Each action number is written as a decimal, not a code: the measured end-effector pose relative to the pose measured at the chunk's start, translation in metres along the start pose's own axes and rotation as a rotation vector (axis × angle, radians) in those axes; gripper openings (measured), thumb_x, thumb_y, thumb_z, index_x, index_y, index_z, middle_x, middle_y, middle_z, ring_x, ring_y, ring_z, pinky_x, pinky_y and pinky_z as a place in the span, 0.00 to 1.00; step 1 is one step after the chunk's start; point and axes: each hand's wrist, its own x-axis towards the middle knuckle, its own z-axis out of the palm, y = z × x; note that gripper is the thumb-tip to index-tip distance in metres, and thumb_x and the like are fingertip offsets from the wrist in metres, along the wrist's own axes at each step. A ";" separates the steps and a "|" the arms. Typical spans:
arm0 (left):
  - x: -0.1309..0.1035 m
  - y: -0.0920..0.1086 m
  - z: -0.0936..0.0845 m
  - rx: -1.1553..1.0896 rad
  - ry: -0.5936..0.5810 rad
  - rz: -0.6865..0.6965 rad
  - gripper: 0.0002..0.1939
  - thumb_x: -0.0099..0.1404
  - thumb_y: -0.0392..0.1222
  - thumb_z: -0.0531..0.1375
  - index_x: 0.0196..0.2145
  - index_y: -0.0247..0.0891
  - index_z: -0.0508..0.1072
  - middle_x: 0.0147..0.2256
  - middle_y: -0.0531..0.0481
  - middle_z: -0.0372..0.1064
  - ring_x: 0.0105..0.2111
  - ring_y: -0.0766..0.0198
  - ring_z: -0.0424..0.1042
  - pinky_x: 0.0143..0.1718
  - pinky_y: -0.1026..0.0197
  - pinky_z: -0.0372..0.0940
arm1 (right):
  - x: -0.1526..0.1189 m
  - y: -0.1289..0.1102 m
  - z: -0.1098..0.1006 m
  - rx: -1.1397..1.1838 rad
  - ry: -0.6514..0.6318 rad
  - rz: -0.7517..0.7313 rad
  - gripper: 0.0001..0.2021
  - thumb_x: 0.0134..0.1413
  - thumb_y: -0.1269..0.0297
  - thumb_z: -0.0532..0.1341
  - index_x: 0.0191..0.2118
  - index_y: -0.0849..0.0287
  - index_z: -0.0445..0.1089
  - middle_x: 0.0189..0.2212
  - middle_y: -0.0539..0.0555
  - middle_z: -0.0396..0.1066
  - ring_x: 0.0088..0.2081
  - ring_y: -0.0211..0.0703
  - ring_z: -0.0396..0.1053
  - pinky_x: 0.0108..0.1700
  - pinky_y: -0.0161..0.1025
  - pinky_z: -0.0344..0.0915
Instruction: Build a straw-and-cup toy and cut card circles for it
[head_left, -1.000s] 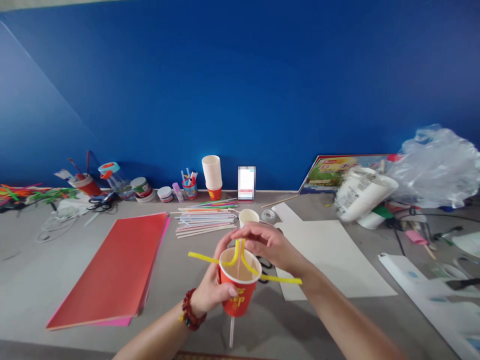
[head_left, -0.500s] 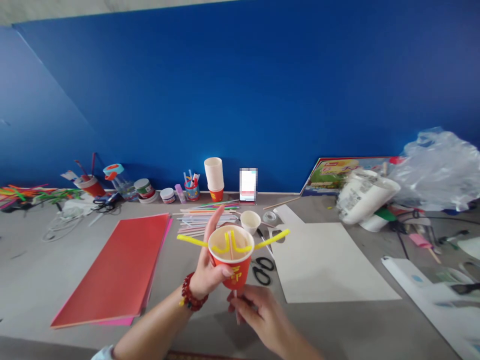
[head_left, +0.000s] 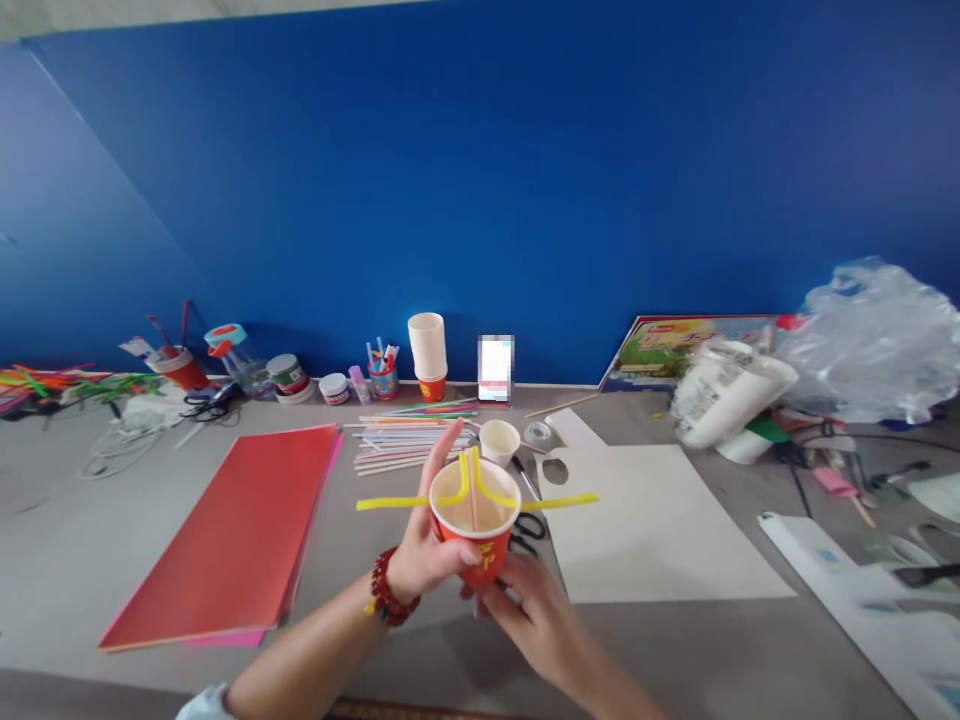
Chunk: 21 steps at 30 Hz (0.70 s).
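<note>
My left hand (head_left: 427,550) is wrapped around a red paper cup (head_left: 491,565) with a white rim and yellow lettering, its mouth tilted toward me. A pale straw (head_left: 472,500) stands upright inside. At its top are two bent yellow straws (head_left: 559,502), their long arms sticking out over the rim to the left and right. Right under the cup's base, the fingers of my right hand (head_left: 525,610) are closed on the straw's lower end, mostly hidden by fingers and cup. Black-handled scissors (head_left: 530,528) lie partly behind the cup.
Loose straws (head_left: 405,440), a small white cup (head_left: 499,440) and a tape roll (head_left: 537,433) lie beyond my hands. Red sheets (head_left: 225,530) are left, white card (head_left: 667,530) right. Stacked cups (head_left: 427,345) and a phone (head_left: 496,370) stand by the blue wall.
The straws have risen in the cup, and the yellow arms have swung nearly level. My right hand has come up close beneath the base. The cup has shifted slightly right.
</note>
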 end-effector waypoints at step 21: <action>-0.015 -0.013 0.004 -0.052 -0.026 -0.053 0.59 0.46 0.57 0.73 0.68 0.42 0.49 0.38 0.44 0.72 0.30 0.61 0.71 0.33 0.58 0.70 | -0.010 0.009 0.007 0.102 0.046 -0.003 0.16 0.62 0.55 0.57 0.30 0.58 0.75 0.24 0.55 0.77 0.27 0.46 0.74 0.33 0.37 0.66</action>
